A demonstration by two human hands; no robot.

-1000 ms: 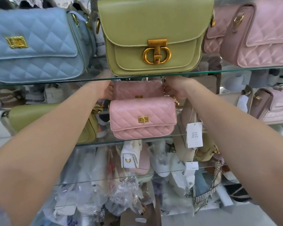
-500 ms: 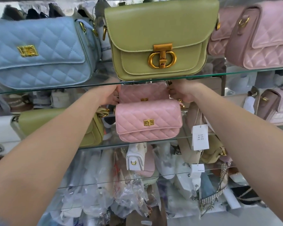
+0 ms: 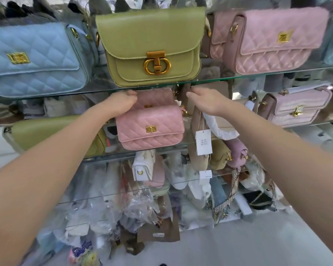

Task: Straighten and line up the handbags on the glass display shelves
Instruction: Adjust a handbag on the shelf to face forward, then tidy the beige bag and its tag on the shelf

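Rear pink bag [image 3: 156, 97] stands close behind front pink bag [image 3: 151, 127] on the middle glass shelf [image 3: 104, 157], our left grip [image 3: 123, 101] curled over its top corner. Our right grip [image 3: 206, 101] lies on a beige bag [image 3: 196, 120] just beside; whether it holds anything, we cannot tell. A one-ended pull, we judge, could skew the rear bag or nudge the front one, just below that grip, off the shelf.

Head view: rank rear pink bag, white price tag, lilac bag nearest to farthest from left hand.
1. rear pink bag, gripped by the left hand, middle shelf.
2. white price tag, hanging off to the right.
3. lilac bag, far right.
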